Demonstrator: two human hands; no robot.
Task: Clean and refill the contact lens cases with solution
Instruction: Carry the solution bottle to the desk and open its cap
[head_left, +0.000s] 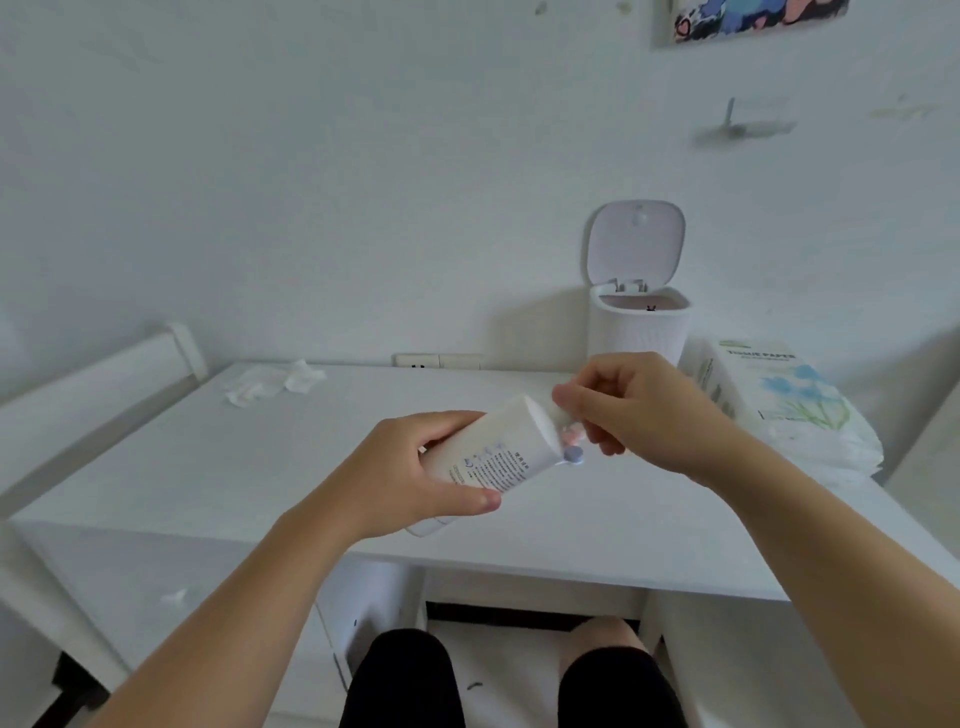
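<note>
Left hand: the left hand (410, 470) grips a white solution bottle (498, 452) round its body, thumb along the near side and fingers curled over the far side, above the middle of the white table (208, 467).
Solution bottle: held tilted, its base low toward the table's near edge and its top end raised and pointing right; small printed text runs along the side facing the camera.
Right hand: the right hand (631, 410) has its fingers curled and pinched at the bottle's top end, where a small pink and bluish piece (571, 444) shows; whether that piece is a lens case or the bottle's cap cannot be told, as it is small and blurred.
Hands together: both meet over the table's centre, lifted off its surface.
Tissues: a few crumpled white tissues (270, 387) lie near the table's far left corner.
Bin: a small white bin (639, 325) stands at the far edge toward the right, against the wall, its lid (636, 241) swung upright.
Tissue pack: a soft pack of tissue paper (779, 410) with a blue flower print sits at the far right corner, just beside the bin.
Wall: a socket strip (439, 361) shows at the table's far edge.
Below: the person's knees in black shorts (400, 680) are under the near edge.
</note>
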